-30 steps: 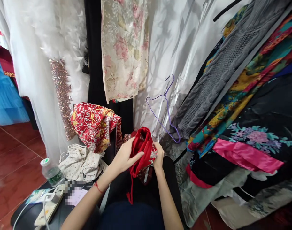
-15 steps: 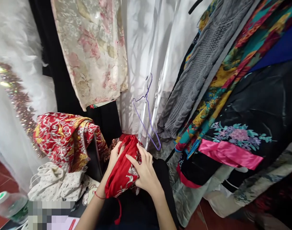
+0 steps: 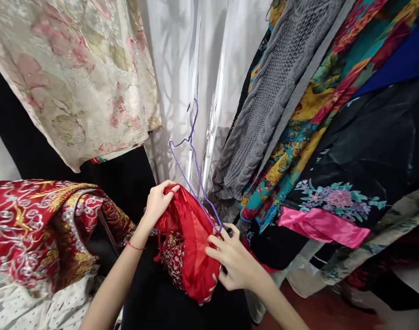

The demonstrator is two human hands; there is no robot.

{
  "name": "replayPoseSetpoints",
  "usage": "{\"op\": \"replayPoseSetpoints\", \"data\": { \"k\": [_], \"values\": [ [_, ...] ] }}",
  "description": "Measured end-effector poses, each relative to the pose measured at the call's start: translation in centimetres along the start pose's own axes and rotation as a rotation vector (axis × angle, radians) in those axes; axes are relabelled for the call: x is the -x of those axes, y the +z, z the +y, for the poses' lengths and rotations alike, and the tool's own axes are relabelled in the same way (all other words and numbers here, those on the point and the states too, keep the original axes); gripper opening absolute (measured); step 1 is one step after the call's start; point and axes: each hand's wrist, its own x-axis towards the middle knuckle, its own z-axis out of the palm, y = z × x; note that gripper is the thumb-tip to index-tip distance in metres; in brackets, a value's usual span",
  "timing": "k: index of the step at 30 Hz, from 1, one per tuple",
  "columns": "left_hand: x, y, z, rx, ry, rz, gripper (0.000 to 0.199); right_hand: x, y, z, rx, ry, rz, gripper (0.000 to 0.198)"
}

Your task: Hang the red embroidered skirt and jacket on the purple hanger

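Observation:
My left hand (image 3: pixel 158 204) is closed on the upper edge of a red garment (image 3: pixel 199 247), thumb over the cloth. The garment has a shiny plain lining and a silver-and-gold embroidered outside, and its opening faces up. My right hand (image 3: pixel 235 259) is at the garment's right side, fingers spread, tips against or just over the red cloth. Right by those fingertips is the lower end of a purple wire hanger (image 3: pixel 192 149), which hangs tilted in front of a white upright. Whether the fingers touch the hanger I cannot tell.
A red embroidered garment (image 3: pixel 34 229) is draped at left, above white dotted cloth (image 3: pixel 47 305). Pale floral fabric (image 3: pixel 75 82) hangs upper left. To the right hang a grey cable-knit (image 3: pixel 264 101), a colourful floral piece (image 3: pixel 309 110) and a black garment with a pink band (image 3: pixel 324 224).
The red garment has been turned and its opening spread. My left hand moved to its upper edge; my right hand shifted right, towards the hanger's lower end. The view moved closer.

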Motion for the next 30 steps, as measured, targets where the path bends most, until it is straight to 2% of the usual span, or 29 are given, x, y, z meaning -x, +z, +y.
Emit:
{"op": "replayPoseSetpoints", "data": {
  "k": [4, 7, 11, 14, 17, 19, 21, 24, 26, 30],
  "values": [
    [-2.7, 0.8, -1.0, -0.028, -0.015, -0.038, 0.027, 1.4, -1.9, 1.7, -0.002, 0.008, -0.086, 0.026],
    [-4.0, 1.2, -2.2, 0.003, -0.014, -0.075, 0.027, 2.1, -2.9, 2.7, 0.0, -0.009, -0.093, 0.03],
    [-5.2, 1.3, -3.8, 0.038, -0.055, 0.013, 0.027, 3.1, -3.9, 4.1, 0.055, -0.01, 0.029, 0.034],
    [-5.8, 1.4, -4.4, 0.203, -0.11, 0.049, 0.032, 3.8, -4.8, 4.8, 0.135, -0.039, 0.156, 0.027],
    [-6.3, 1.8, -4.0, 0.412, -0.216, -0.012, 0.044, 4.5, -5.8, 4.8, 0.266, -0.112, 0.214, 0.013],
    [-6.5, 2.5, -3.2, 0.465, -0.282, -0.081, 0.045, 4.7, -6.3, 4.4, 0.343, -0.151, 0.217, 0.022],
    [-6.5, 3.2, -2.2, 0.461, -0.289, -0.132, 0.042, 4.6, -6.5, 4.0, 0.373, -0.159, 0.2, 0.029],
    [-6.1, 4.3, -1.1, 0.493, -0.292, -0.145, 0.043, 4.2, -6.6, 3.6, 0.346, -0.119, 0.178, 0.036],
    [-5.4, 4.8, -1.0, 0.543, -0.292, -0.073, 0.04, 4.0, -6.8, 3.8, 0.279, -0.083, 0.165, 0.037],
    [-3.2, 5.1, -2.1, 0.55, -0.226, 0.177, 0.032, 4.2, -7.2, 5.2, 0.072, 0.007, 0.136, 0.034]
  ]
}}
